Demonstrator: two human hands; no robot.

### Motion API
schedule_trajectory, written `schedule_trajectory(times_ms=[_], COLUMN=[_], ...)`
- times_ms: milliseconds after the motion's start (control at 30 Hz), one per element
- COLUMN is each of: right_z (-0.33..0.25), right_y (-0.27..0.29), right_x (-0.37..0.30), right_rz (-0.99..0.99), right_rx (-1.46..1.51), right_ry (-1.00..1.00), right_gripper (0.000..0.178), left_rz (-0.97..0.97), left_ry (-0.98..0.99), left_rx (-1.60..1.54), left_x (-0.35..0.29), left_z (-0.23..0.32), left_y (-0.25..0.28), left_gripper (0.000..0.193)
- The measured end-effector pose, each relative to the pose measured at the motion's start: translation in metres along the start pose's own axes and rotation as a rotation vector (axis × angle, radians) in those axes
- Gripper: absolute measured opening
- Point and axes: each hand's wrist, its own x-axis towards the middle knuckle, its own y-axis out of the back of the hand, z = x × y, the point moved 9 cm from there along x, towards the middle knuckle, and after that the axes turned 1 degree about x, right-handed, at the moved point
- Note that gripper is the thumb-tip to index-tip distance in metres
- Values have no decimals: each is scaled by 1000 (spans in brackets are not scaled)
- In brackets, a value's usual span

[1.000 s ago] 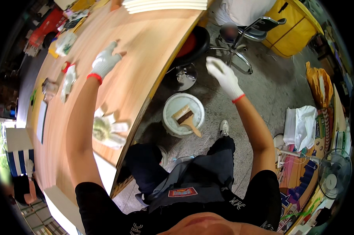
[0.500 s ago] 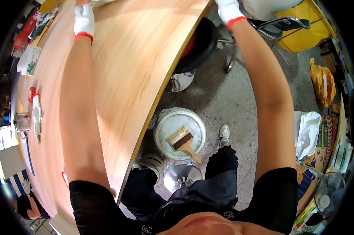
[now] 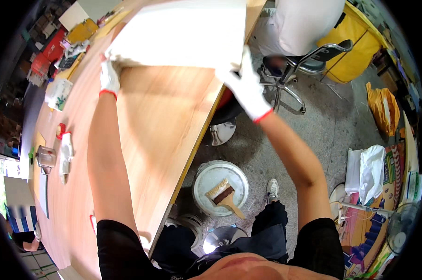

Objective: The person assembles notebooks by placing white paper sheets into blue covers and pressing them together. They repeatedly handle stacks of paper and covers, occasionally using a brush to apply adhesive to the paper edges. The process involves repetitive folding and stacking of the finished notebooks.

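A large white rectangular sheet [image 3: 183,35] spans the far part of the wooden table [image 3: 169,102]; whether it is paper or board I cannot tell. At its near left corner is my left hand [image 3: 109,78] in a white glove with a red cuff, its fingers closed on the edge. My right hand [image 3: 246,91], gloved alike, is at the near right corner, by the table's edge. Its thumb and fingers are around that corner, somewhat blurred by motion. The sheet's near edge casts a shadow on the wood.
Below the table's right side a wide brush [image 3: 224,193] lies on a white bucket lid [image 3: 202,179]. A metal pot [image 3: 46,157] and a spare glove [image 3: 66,151] lie at the table's left. Ahead right, another person [image 3: 306,23] sits by a black chair [image 3: 323,55].
Both hands have come nearer to me, drawing the white sheet into view over the table. My right hand has moved left, from beyond the table's edge to the sheet's corner.
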Motion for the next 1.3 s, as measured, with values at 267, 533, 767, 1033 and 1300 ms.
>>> schedule_trajectory(times_ms=[267,533,767,1033,1300], right_z=[-102,-173,-195,-122,-45], right_y=[-53,-95,-103,-8,-39], right_x=[-172,-289,-310,-180,-95], right_rz=[-89,-231,-176,284,151], right_rx=[-163,-110,-58,92,115], right_ry=[-24,-76,-20,-73,-472], right_gripper=[126,123,114,71,77], left_rz=[68,149,69,213,184], left_ry=[209,257,239,273,212], left_rx=[-101,35,23,70,65], left_x=[-110,-214,-219,-237,-236], left_z=[39,84,98,106,110], left_y=[120,205,240,218,214], left_gripper=[88,72,71,63,53])
